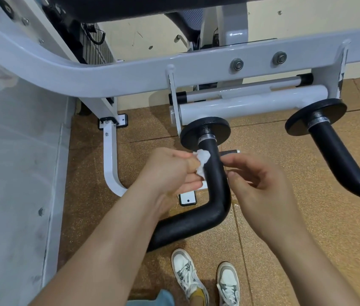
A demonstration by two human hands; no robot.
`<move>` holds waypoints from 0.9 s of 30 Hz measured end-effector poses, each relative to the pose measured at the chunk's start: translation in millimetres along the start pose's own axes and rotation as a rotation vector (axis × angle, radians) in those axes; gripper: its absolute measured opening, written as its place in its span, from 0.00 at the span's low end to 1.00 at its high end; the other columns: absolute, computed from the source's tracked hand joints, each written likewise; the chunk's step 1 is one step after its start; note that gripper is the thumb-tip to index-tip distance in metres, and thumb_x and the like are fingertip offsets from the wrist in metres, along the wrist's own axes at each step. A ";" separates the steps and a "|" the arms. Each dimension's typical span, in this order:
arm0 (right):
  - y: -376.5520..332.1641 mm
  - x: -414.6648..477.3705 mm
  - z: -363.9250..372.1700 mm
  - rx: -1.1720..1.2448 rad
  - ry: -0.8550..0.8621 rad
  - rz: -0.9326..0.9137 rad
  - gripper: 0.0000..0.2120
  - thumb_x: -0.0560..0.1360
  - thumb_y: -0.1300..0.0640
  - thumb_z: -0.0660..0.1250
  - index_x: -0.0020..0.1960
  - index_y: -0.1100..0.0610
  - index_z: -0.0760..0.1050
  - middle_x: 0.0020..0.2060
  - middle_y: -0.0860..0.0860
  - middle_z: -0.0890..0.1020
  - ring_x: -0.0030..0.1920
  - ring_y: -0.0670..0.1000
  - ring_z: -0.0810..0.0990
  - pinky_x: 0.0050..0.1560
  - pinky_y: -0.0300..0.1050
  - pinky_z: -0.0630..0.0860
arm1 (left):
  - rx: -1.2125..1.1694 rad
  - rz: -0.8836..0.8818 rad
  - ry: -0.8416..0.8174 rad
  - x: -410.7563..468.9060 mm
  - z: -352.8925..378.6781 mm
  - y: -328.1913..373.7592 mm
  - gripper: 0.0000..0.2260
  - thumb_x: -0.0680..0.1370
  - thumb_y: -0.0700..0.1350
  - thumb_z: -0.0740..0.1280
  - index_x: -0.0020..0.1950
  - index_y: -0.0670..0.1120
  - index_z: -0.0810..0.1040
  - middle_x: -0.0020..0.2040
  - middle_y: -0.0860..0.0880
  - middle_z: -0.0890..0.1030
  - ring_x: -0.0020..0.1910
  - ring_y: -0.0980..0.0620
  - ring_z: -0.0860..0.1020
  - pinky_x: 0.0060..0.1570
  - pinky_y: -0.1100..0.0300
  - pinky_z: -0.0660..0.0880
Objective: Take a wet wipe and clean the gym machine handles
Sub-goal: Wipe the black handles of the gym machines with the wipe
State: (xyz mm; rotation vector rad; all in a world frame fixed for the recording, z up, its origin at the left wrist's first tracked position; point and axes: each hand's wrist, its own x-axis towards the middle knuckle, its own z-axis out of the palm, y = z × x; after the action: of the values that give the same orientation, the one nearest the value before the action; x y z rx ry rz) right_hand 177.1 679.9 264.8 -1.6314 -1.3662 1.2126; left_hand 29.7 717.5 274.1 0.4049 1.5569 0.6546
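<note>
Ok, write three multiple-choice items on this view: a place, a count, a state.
1. The wipe is: A on the floor; B against the left handle; C on the frame.
2. Black handles in view: A one; B two; C four.
3. The right hand holds: A nothing; B the wipe; C a bottle.
Key: B, the left hand presses it there; B, the left one plus the right handle; A, its fingers are loosely curled and empty.
</note>
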 end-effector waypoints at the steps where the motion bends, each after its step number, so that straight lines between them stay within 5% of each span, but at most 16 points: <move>1: 0.4 -0.1 0.8 -0.006 0.016 0.012 0.15 0.75 0.67 0.64 0.52 0.50 0.81 0.46 0.41 0.84 0.48 0.40 0.82 0.49 0.35 0.78 | -0.014 -0.001 -0.006 -1.0 1.0 1.2 0.06 0.77 0.32 0.64 0.52 0.38 0.77 0.43 0.40 0.84 0.37 0.48 0.84 0.38 0.57 0.82; 6: -6.1 2.6 3.6 -0.037 0.017 0.018 0.16 0.74 0.67 0.63 0.49 0.49 0.81 0.43 0.40 0.84 0.46 0.39 0.82 0.48 0.36 0.78 | -0.267 -0.017 0.051 -1.6 16.4 2.1 0.12 0.77 0.27 0.60 0.40 0.42 0.75 0.41 0.40 0.82 0.40 0.46 0.83 0.41 0.54 0.82; 10: -8.6 1.4 -1.1 -0.041 -0.030 -0.014 0.16 0.74 0.69 0.62 0.47 0.50 0.82 0.42 0.43 0.85 0.45 0.41 0.83 0.45 0.36 0.78 | -0.150 -0.030 -0.007 -3.1 9.3 -3.7 0.12 0.76 0.25 0.60 0.51 0.39 0.77 0.45 0.39 0.83 0.42 0.46 0.84 0.41 0.57 0.82; 15: -5.2 -1.8 -0.9 -0.008 0.000 -0.018 0.16 0.74 0.70 0.63 0.47 0.51 0.82 0.42 0.43 0.85 0.45 0.42 0.83 0.47 0.37 0.79 | -0.372 0.008 0.062 -6.4 14.1 -4.9 0.09 0.76 0.28 0.64 0.48 0.41 0.77 0.46 0.41 0.83 0.46 0.46 0.84 0.43 0.59 0.82; 20: -3.9 -6.1 -3.3 0.001 0.021 -0.020 0.21 0.73 0.71 0.64 0.41 0.44 0.80 0.41 0.40 0.84 0.44 0.44 0.83 0.48 0.41 0.79 | 0.066 0.165 0.125 -5.5 6.0 -2.2 0.12 0.73 0.27 0.66 0.41 0.44 0.79 0.43 0.44 0.83 0.43 0.50 0.83 0.44 0.58 0.82; 27: -7.5 -8.1 -3.5 -0.047 0.001 0.004 0.14 0.74 0.69 0.64 0.46 0.52 0.82 0.41 0.44 0.85 0.43 0.42 0.83 0.45 0.37 0.79 | 0.237 0.306 0.170 -13.1 11.4 -11.9 0.09 0.74 0.36 0.69 0.42 0.51 0.79 0.39 0.54 0.83 0.42 0.52 0.83 0.46 0.52 0.82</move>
State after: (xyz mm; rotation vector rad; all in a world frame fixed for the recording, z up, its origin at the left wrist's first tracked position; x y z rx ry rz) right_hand 177.7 673.9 274.7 -1.6677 -1.4005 1.1902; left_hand 43.9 702.2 276.9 0.7943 1.7587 0.7561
